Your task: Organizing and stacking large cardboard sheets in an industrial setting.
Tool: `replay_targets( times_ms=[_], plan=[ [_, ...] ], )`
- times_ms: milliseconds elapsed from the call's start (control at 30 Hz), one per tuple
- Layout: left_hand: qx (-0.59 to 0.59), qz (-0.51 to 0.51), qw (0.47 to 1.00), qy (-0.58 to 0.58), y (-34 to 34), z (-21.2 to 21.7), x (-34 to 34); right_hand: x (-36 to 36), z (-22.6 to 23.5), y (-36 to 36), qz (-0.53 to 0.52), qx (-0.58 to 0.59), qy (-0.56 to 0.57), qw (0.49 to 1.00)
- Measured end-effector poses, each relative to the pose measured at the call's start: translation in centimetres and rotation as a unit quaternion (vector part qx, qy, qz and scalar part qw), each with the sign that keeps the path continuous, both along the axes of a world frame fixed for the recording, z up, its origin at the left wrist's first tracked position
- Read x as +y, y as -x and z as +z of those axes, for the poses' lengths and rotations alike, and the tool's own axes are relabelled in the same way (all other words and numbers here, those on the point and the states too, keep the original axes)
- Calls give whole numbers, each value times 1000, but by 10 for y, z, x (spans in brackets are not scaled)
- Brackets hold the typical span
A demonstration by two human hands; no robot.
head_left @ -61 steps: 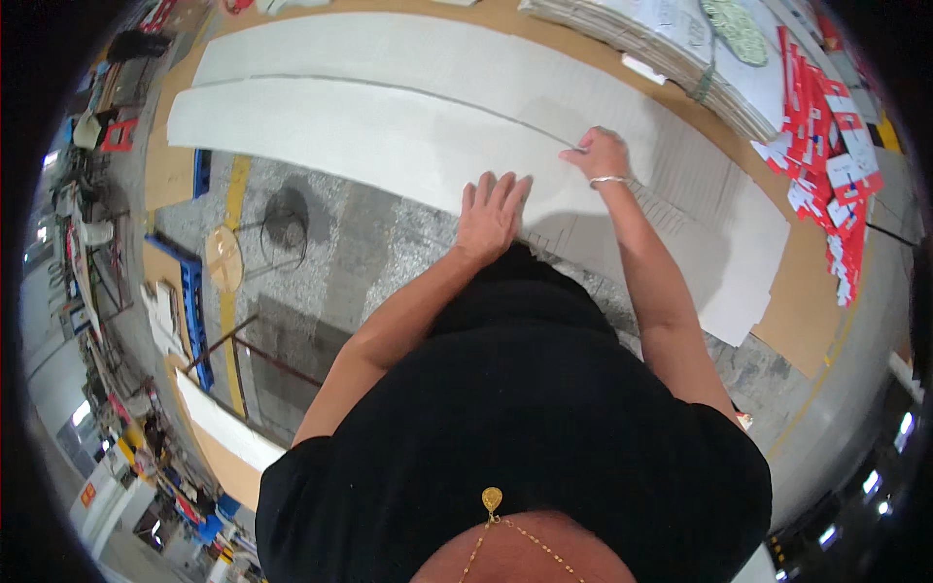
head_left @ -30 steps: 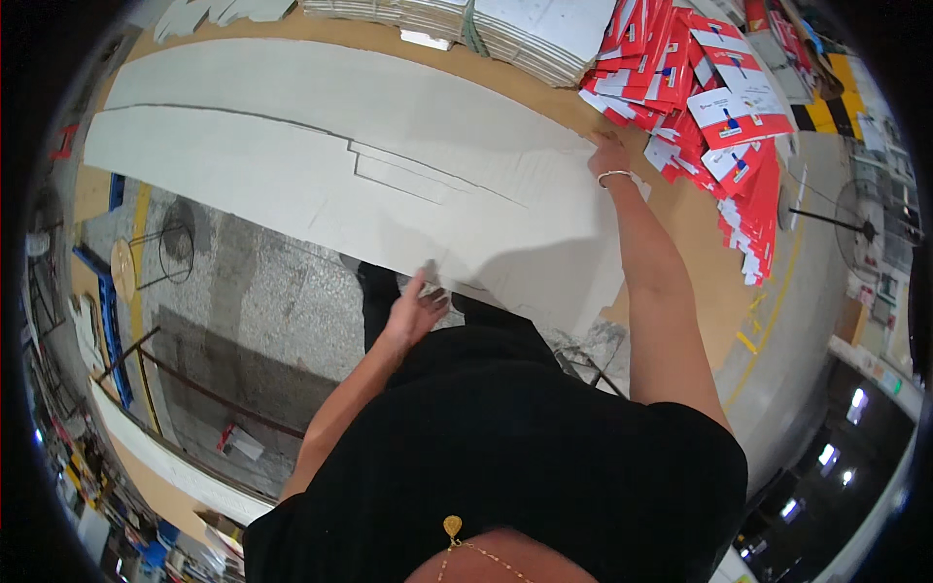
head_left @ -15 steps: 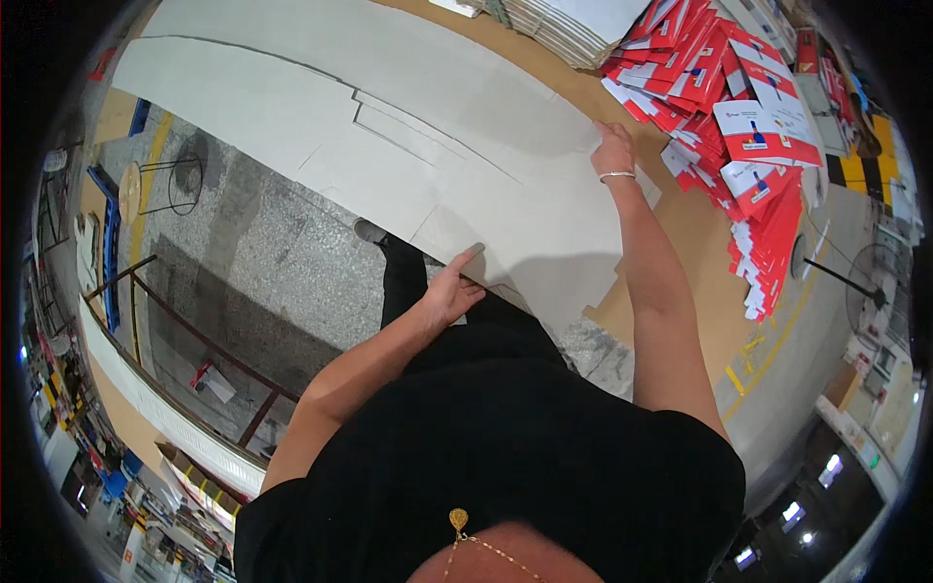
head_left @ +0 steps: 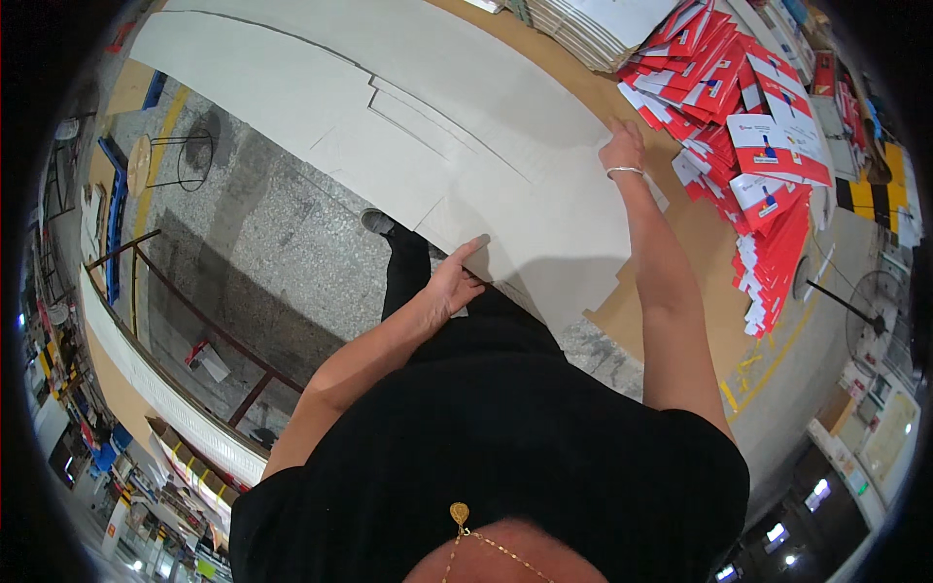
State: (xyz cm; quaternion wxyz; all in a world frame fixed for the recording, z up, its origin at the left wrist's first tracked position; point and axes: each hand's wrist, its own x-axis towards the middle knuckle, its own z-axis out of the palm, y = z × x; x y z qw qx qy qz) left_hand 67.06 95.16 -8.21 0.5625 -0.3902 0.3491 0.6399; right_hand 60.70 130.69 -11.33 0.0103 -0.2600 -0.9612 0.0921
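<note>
A large white cardboard sheet (head_left: pixel 544 204) with cut slots and crease lines stretches from the upper left down to my body. My left hand (head_left: pixel 453 282) holds its near edge, thumb lying on top and fingers reaching underneath. At the right edge of the sheet, my right hand (head_left: pixel 623 153) grips the border, its fingertips partly hidden. A second white sheet (head_left: pixel 447 44) appears to lie beyond the long slot line at the back. Under the sheets, brown board (head_left: pixel 671 291) covers the table.
Red and white printed cardboard pieces (head_left: pixel 748 146) lie in a sprawling pile at the right. Behind them sits a stack of white board (head_left: pixel 593 34). To the left are a rusty metal frame (head_left: pixel 194 321) and a round stool (head_left: pixel 141 163). A fan (head_left: pixel 875 316) stands far right.
The whole scene has shifted slightly in view. Both hands keep about the same places on the cardboard sheet.
</note>
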Motion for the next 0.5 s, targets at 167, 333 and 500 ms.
replay_targets(
  times_ms=[167, 333, 500],
  plan=[
    [16, 75, 996, -39, 0, -5, 0, -10, -1, 15, 21, -28, 2, 999],
    [-24, 58, 997, -34, 1, -13, -8, -2, -2, 25, -3, -38, 6, 999],
    [46, 197, 979, 32, 16, -18, -14, -19, 3, 48, 31, -49, 8, 998]
  ],
)
